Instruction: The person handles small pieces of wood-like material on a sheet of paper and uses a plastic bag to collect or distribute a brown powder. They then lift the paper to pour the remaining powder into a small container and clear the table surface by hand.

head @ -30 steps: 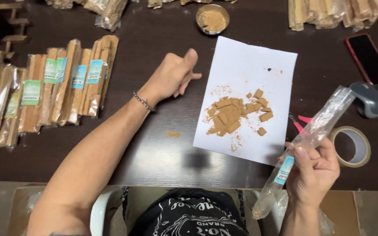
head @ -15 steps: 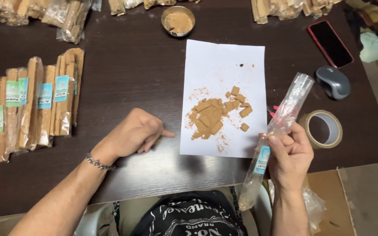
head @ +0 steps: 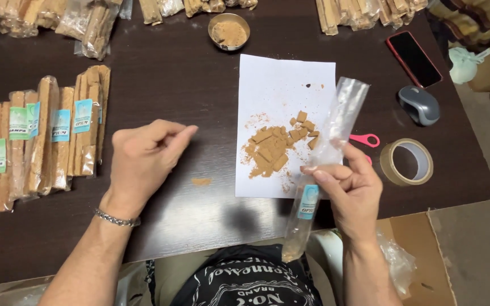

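My right hand (head: 351, 190) grips a long, narrow, clear plastic bag (head: 336, 127) with a small blue label; the bag is empty and tilts up to the right. Just left of it a white paper sheet (head: 282, 85) lies on the dark table (head: 199, 79), carrying a pile of tan broken pieces and crumbs (head: 276, 147). My left hand (head: 143, 158), with a metal bracelet at the wrist, hovers over the table left of the sheet, fingers loosely curled and holding nothing. A small tan crumb (head: 201, 181) lies on the table near it.
Bagged tan sticks with coloured labels (head: 41, 141) lie in a row at the left; more bags line the far edge. A metal bowl of tan powder (head: 229, 31), a phone (head: 414, 56), a grey mouse (head: 419, 105), pink scissors (head: 365, 140) and a tape roll (head: 406, 161) sit around.
My left hand has drawn back from the far side of the table toward me and lowered. My right hand has kept the clear bag, raised a little over the sheet's right edge.
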